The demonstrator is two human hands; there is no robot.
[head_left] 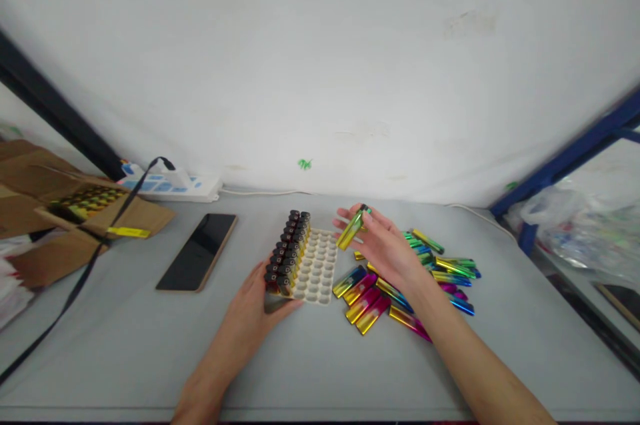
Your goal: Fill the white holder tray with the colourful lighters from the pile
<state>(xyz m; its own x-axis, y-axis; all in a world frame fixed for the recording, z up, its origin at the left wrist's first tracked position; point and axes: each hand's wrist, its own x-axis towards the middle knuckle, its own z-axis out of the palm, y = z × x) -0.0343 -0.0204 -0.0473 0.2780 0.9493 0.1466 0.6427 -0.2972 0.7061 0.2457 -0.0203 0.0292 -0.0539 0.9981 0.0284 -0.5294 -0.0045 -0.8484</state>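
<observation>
A pale tray (317, 265) with round hollows lies in the middle of the table. Dark-topped lighters (287, 250) stand upright in rows along its left side; the hollows on its right hold nothing. My left hand (255, 302) grips the tray's near left corner, thumb along the front edge. Above the tray's right edge, my right hand (383, 242) holds a shiny yellow-green lighter (352, 228), tilted, between thumb and fingers. Beneath and around that hand lies a loose pile of metallic lighters (367, 305) in yellow, pink, blue and green.
A dark phone (199, 253) lies left of the tray. Farther left are an open cardboard box (135, 217) of lighters, a black strap (85, 278) and a white power strip (200, 190) by the wall. Clear plastic bags (585, 228) lie at the right, beyond a blue frame bar (570, 157).
</observation>
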